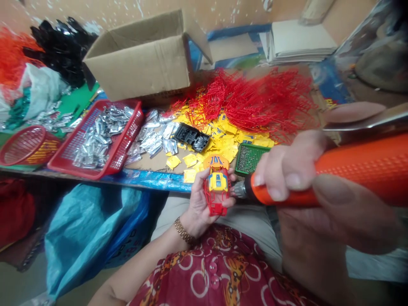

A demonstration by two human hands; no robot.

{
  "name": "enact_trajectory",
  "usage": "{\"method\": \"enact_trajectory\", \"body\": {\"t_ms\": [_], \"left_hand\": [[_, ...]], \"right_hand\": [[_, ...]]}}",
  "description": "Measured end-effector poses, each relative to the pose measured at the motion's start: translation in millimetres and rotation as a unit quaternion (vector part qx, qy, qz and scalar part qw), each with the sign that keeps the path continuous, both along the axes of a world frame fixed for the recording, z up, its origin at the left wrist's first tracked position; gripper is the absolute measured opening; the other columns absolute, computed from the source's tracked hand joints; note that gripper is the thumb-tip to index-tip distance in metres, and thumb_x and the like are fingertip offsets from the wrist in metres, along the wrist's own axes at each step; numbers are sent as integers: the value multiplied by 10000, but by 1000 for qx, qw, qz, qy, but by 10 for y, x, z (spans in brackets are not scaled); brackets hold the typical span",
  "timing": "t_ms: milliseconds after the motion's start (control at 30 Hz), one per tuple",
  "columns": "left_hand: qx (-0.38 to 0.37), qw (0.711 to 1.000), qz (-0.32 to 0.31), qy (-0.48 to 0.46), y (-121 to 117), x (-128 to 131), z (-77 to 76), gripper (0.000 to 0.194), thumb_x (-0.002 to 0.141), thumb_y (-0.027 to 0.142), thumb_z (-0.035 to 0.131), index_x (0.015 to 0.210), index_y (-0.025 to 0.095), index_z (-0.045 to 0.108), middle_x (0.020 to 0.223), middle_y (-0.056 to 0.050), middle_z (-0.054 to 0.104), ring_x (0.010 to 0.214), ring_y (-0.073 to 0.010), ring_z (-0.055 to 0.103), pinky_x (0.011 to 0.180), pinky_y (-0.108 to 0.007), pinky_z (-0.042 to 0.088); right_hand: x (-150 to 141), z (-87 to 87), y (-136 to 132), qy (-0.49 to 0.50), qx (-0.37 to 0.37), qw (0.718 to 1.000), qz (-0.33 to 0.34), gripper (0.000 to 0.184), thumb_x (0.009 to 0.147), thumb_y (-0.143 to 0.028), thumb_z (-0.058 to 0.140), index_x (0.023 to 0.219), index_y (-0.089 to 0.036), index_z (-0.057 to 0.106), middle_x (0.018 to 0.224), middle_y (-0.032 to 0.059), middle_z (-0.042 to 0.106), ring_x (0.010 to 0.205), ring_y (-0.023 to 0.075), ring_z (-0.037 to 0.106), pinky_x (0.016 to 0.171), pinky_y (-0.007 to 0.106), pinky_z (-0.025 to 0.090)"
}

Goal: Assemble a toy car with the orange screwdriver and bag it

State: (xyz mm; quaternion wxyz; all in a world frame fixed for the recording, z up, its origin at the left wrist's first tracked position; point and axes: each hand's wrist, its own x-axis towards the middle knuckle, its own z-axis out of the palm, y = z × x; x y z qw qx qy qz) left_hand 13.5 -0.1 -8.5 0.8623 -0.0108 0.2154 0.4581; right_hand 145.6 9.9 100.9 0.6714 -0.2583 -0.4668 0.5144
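Toy car (pixel 218 180) nearer wearer than green basket (pixel 259 147), gripped by left hand (pixel 197 214). Right hand (pixel 353 214), fingers wrapped round orange driver (pixel 360 163), right of basket; tip near toy car, contact unclear. Black chassis (pixel 193 137) left of basket; red parts (pixel 255 102) beyond.

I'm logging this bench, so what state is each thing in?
Left hand, holding the toy car
Toy car, held, yellow side up
Right hand, gripping the orange tool
Orange tool, held, on or off unclear
Cardboard box, open
Red rectangular basket, partly filled
Green tray, holding small metal pieces
Black car part, on the table
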Motion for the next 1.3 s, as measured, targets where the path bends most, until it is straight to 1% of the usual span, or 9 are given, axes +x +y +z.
{"method": "enact_trajectory", "body": {"t_ms": [100, 267, 433, 567, 800, 933, 1067, 1167, 1300], "left_hand": [[31, 999, 22, 36, 15, -45, 45, 357, 756, 422, 614, 956, 127, 639, 843, -82, 646, 657, -159, 598, 411, -199, 411], [16, 980, 77, 185, 36, -53, 154, 270, 703, 314, 696, 913, 171, 607, 782, -19, 610, 656, -149, 591, 481, -230, 472], [11, 952, 102, 290, 31, 27, 241, 295, 649, 255, 795, 832, 168, 581, 679, 45, 519, 566, -105, 528, 458, -231, 503], [27, 941, 108, 320, 35, 53, 214, 321, 653, 298, 808, 832, 161, 579, 659, 48, 492, 533, -94, 491, 421, -224, 502], [35, 930, 111, 349, 22, 45, 117, 355, 666, 304, 794, 910, 164, 577, 642, 65, 465, 460, -72, 436, 389, -230, 503], [41, 937, 109, 329, 9, 32, 145, 334, 665, 292, 795, 895, 167, 588, 660, 52, 488, 497, -83, 459, 409, -224, 490], [43, 970, 99, 216, 4, -31, 220, 376, 671, 421, 761, 903, 164, 616, 754, -16, 580, 645, -148, 566, 439, -218, 448], [54, 988, 70, 128, 21, -93, 245, 466, 688, 539, 671, 951, 155, 630, 871, -70, 613, 707, -181, 586, 437, -228, 431], [87, 993, 16, 84, 58, -140, 215, 485, 719, 502, 614, 1033, 133, 640, 910, -96, 601, 741, -197, 580, 427, -227, 425]], "right_hand": [[79, -72, 33, -19, -9, 1000, -13, 184, 743, -254, 754, 790, -257, 576, 558, -83, 501, 413, 81, 469, 459, 286, 421], [164, -302, 131, -54, -48, 994, -88, 357, 727, -194, 723, 1042, -258, 566, 605, -72, 554, 472, 121, 516, 497, 321, 449], [140, -397, 189, -71, -79, 985, -140, 271, 697, -173, 696, 924, -240, 563, 599, -71, 540, 467, 110, 509, 508, 316, 444], [114, -393, 184, -87, -44, 987, -127, 159, 713, -163, 665, 790, -225, 539, 609, -70, 527, 477, 94, 515, 522, 306, 460], [106, -437, 165, -99, -54, 989, -97, 135, 762, -143, 641, 800, -223, 539, 627, -63, 515, 520, 93, 514, 557, 291, 482], [104, -449, 159, -91, -51, 991, -85, 171, 753, -114, 648, 821, -232, 544, 653, -56, 524, 547, 101, 515, 553, 285, 480], [117, -452, 161, -119, -58, 988, -80, 154, 769, -180, 666, 859, -229, 551, 670, -49, 530, 544, 101, 521, 537, 278, 476], [128, -467, 172, -133, -49, 988, -65, 223, 789, -193, 673, 975, -229, 554, 659, -53, 554, 541, 108, 536, 547, 284, 478], [129, -481, 193, -137, -40, 987, -77, 320, 788, -214, 679, 1075, -226, 538, 610, -67, 554, 498, 123, 531, 503, 294, 460]]}}
